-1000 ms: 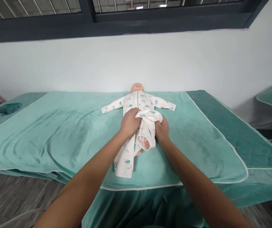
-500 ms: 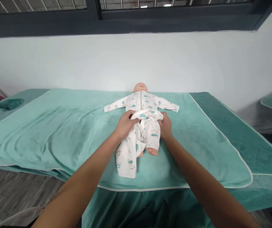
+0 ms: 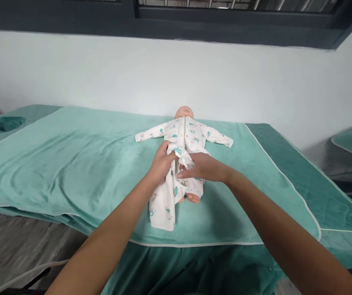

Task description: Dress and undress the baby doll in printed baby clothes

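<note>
A baby doll lies on its back, its head toward the wall. It wears a white print baby shirt with both sleeves spread. White print baby trousers are bunched at its lower body; one leg hangs flat and long, while the doll's foot pokes out beside it. My left hand is closed on the gathered waist of the trousers. My right hand reaches in from the right at the bunched cloth, thumb and fingers apart, with some fingertips hidden by fabric.
Under the doll is a light green blanket with white piping, spread over a darker green bed cover. Behind stands a white wall below a dark window frame. A pale cable runs at lower left.
My right hand has let go of the waistband's right side and moved left to the middle of the trousers. My left hand keeps its hold. The view has shifted slightly.
</note>
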`<state>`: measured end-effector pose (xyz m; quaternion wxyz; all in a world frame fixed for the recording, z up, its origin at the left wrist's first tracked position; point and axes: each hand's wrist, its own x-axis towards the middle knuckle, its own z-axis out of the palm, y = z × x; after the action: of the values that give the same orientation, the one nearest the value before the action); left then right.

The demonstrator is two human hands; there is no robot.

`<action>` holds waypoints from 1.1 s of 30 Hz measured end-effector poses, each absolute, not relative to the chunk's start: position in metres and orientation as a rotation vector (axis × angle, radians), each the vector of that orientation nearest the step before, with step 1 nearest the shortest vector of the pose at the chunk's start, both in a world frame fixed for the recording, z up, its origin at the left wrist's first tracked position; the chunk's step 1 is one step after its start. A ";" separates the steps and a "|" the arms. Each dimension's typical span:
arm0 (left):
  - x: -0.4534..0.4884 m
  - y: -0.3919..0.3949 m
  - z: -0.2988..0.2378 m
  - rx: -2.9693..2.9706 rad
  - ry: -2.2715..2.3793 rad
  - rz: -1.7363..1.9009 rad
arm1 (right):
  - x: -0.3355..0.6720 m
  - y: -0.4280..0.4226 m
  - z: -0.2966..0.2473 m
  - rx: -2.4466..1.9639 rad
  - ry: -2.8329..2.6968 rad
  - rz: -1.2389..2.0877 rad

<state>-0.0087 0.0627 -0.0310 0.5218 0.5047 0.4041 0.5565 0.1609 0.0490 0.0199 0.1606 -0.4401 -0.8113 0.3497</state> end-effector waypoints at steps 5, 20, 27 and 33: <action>0.009 0.074 -0.031 1.289 1.095 1.550 | 0.144 0.053 -0.005 -1.298 -2.184 1.001; -0.061 0.068 -0.018 1.512 0.720 0.569 | 0.167 0.046 -0.024 -1.123 -1.616 1.429; -0.035 0.065 -0.030 1.216 0.726 0.947 | 0.165 0.045 -0.030 -1.089 -1.512 1.379; -0.016 0.067 -0.035 0.917 0.695 1.045 | 0.169 0.046 -0.019 -1.026 -1.692 1.523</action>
<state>-0.0164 0.0665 -0.0352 0.7128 0.4139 0.3134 0.4716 0.1694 0.0464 -0.0193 0.3165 -0.3897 -0.6427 0.5786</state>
